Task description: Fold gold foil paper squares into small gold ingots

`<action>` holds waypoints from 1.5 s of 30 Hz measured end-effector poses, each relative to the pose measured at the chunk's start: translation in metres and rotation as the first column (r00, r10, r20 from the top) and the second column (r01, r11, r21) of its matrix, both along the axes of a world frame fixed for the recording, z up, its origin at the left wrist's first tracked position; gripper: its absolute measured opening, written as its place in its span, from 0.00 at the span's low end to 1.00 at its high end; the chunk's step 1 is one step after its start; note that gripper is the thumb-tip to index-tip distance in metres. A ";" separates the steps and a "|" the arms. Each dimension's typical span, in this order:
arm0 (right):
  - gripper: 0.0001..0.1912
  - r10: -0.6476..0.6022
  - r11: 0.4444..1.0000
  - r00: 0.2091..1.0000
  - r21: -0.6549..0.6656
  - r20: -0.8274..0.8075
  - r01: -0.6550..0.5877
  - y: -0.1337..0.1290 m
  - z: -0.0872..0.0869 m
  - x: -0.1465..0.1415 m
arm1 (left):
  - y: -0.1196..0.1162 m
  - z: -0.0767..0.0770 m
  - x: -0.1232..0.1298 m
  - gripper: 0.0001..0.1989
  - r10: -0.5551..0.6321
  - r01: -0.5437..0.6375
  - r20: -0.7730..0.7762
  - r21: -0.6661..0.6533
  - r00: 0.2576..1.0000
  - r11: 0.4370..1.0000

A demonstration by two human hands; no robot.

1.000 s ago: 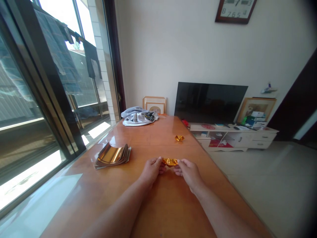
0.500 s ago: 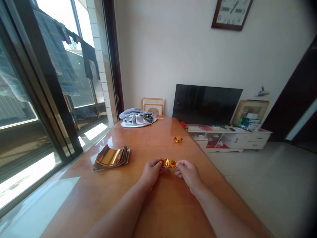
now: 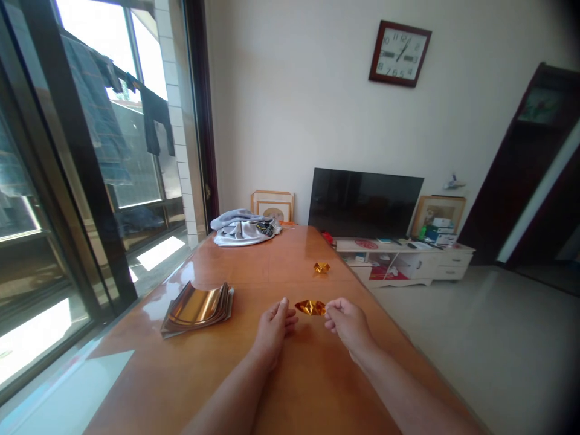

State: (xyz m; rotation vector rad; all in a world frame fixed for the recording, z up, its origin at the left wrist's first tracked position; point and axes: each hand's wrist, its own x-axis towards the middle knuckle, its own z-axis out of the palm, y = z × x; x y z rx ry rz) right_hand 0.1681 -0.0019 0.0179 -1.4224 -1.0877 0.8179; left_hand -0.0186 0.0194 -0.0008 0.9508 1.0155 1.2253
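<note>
Between my hands is a folded gold foil paper (image 3: 310,307), long and narrow with pointed, creased facets. The thumb and fingers of my right hand (image 3: 352,324) pinch its right end, just above the table. My left hand (image 3: 273,329) is beside the left tip with its thumb raised and fingers loosely apart, holding nothing. Farther up the table sits a finished-looking gold foil ingot (image 3: 321,268) with upturned ends. A curved stack of gold foil sheets (image 3: 196,305) lies left of my left hand.
The brown wooden table (image 3: 217,374) has its right edge beyond my right arm. Grey-white crumpled cloth (image 3: 247,228) lies at its far end. A pale sheet (image 3: 104,386) covers the near left part. Behind stand a television (image 3: 365,204) and a low white cabinet (image 3: 426,266).
My left hand has come off the left end of the gold foil paper, its fingers loosened. My right hand still pinches the right end. The head view has tilted up and turned slightly right.
</note>
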 end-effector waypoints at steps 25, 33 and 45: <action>0.06 -0.143 0.989 0.969 0.064 0.201 0.132 0.142 -0.041 0.023 | 0.005 -0.001 0.002 0.30 0.028 -0.028 -0.025 -0.024 0.999 0.999; 0.04 -0.151 0.988 0.954 0.033 0.259 0.148 0.186 -0.047 0.015 | 0.006 -0.004 0.005 0.27 0.026 -0.027 -0.045 -0.017 0.999 0.999; 0.08 -0.153 0.984 0.969 -0.063 0.194 0.168 0.212 -0.039 0.017 | 0.003 -0.001 0.006 0.25 0.039 -0.041 -0.058 -0.023 0.998 0.999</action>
